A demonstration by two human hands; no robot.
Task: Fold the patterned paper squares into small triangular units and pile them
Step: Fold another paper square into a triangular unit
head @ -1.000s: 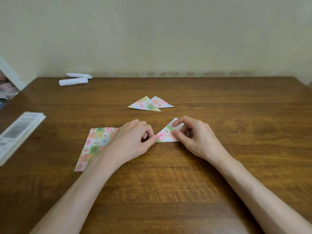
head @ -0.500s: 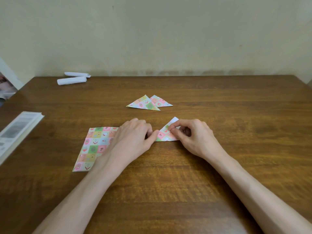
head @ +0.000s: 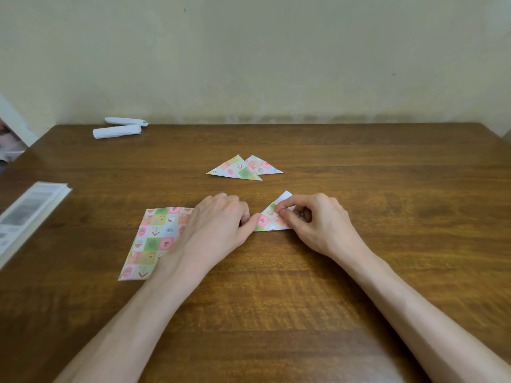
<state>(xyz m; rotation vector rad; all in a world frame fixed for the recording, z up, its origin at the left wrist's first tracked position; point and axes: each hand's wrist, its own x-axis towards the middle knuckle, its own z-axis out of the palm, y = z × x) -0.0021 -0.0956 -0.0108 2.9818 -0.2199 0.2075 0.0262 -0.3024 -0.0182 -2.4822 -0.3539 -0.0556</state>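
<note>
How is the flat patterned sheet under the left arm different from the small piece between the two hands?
The flat sheet lies unfolded and looks larger; the small piece is folded to a triangle. The sheet shows only pattern; the piece shows a white tip. The left hand and right hand pinch the piece. Both share the checkered print.

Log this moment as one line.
fold underway | both hands press third triangle | two triangles piled | flat sheets waiting

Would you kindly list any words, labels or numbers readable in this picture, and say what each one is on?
None can be read.
Book at the table's left edge: dark print on its cover, too blurred to read.
Patterned paper sheet: only small pictures and "V"-like marks, no words.
Folded triangles: pictures only.
</note>
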